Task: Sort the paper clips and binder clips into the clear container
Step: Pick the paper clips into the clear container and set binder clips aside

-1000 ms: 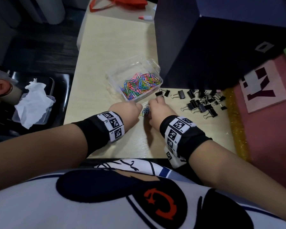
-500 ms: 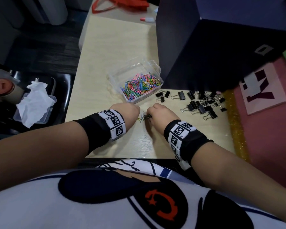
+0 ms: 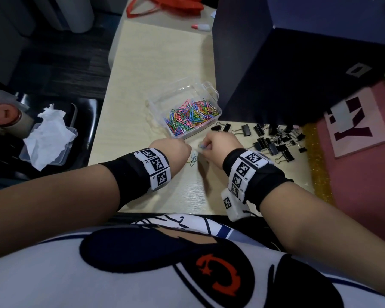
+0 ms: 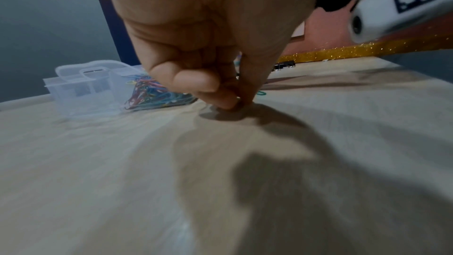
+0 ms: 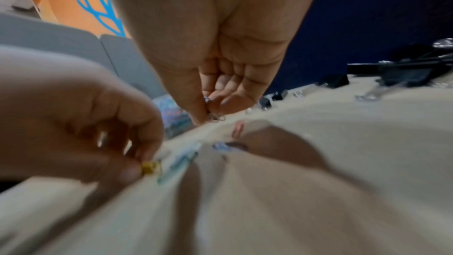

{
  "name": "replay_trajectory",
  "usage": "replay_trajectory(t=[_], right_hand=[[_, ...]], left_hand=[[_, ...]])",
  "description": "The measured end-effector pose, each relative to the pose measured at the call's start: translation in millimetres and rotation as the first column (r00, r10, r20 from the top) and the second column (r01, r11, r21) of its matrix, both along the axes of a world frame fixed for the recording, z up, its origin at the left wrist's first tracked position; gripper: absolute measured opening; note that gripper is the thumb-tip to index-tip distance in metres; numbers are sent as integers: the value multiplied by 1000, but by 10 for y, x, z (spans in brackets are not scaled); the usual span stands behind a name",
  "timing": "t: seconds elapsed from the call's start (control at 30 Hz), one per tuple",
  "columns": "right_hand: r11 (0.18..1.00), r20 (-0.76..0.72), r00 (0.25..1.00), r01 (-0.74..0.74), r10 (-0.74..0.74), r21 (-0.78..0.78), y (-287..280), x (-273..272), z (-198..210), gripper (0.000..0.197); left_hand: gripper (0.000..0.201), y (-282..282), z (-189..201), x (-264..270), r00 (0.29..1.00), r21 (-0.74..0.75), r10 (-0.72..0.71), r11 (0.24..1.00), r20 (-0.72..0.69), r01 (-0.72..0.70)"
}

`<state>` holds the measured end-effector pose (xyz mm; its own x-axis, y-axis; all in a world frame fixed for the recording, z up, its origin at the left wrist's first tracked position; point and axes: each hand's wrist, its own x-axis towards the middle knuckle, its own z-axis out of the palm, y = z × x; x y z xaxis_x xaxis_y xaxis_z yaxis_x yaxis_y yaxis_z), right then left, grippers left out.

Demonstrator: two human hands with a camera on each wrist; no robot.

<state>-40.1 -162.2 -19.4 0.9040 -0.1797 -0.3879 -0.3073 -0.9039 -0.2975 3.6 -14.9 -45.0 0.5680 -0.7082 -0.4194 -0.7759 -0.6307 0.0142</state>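
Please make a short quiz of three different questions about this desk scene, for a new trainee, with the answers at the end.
1. True or false: the black binder clips already lie inside the clear container.
2. Which is in the container now? A) coloured paper clips B) binder clips C) tissue
3. Fill in: the right hand pinches a few ____ just above the table.

Key
1. False. They lie on the table, to the right of the container.
2. A.
3. Paper clips. The left hand pinches a yellow one at the table top, and a few loose paper clips lie between the hands.
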Motion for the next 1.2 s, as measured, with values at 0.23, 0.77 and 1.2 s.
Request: replay_trajectory(t=[0.23, 0.77, 1.2], right_hand=[[955, 399, 878, 180, -263, 234, 10, 353, 282, 15], [983, -1, 996, -91, 92, -160, 1, -183, -244, 23], [995, -89, 993, 66, -73, -75, -51, -209, -205, 26]], left_hand=[[14, -26, 245, 131, 998, -259, 47, 964, -47, -57], [23, -114, 234, -26, 998, -96, -62, 994, -2, 62], [17, -157, 110, -57, 993, 33, -122, 992, 3, 122]])
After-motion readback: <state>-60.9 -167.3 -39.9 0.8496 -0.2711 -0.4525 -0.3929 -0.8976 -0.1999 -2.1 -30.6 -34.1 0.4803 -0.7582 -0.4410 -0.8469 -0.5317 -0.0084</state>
